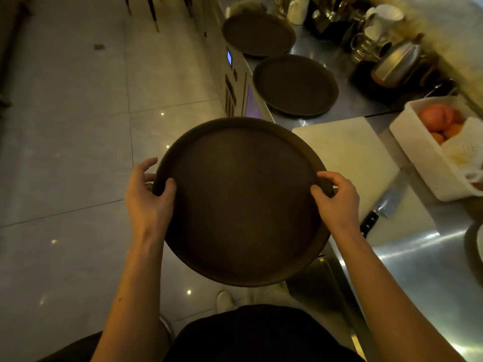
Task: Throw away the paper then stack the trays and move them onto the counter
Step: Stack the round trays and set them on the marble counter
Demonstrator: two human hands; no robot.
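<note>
I hold a round dark brown tray (243, 202) in the air in front of me, over the floor beside the steel counter (418, 257). My left hand (149, 197) grips its left rim and my right hand (337, 199) grips its right rim, thumbs on the inside. The tray's surface is bare. Two more round dark trays lie flat on the counter further ahead: the nearer tray (295, 84) and the far tray (257, 33). No paper is visible.
A white cutting board (350, 152) lies on the counter to the right, with a knife (384, 205) on it. A white box of fruit (441, 150) stands at the right edge. Kettles, jugs and glassware (386, 48) crowd the back. Tiled floor (65, 152) spreads to the left.
</note>
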